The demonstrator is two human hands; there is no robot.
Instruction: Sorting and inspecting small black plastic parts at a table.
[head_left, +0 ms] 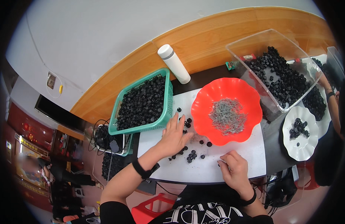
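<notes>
My left hand (pixel 173 137) is spread, fingers apart, above the white sheet (pixel 247 160), with several small black plastic knobs (pixel 191 155) lying beside and partly beneath it. No object shows in its fingers. To the right, near the sheet's front edge, my right hand (pixel 235 170) is curled with thumb and fingertips pinched together; anything between them is too small to make out. Beyond the hands stands a red scalloped bowl (pixel 202 108) holding a heap of thin metal screws or pins (pixel 228 116). A green basket (pixel 167 93) full of black knobs is just past my left hand.
A white bottle (pixel 175 65) stands by the wooden wall panel. At the right are a clear bin (pixel 267 91) of black parts and a white scalloped plate (pixel 300 149) with a few parts. A co-worker's arm (pixel 333 100) reaches in there. A red stool (pixel 152 207) sits below the table.
</notes>
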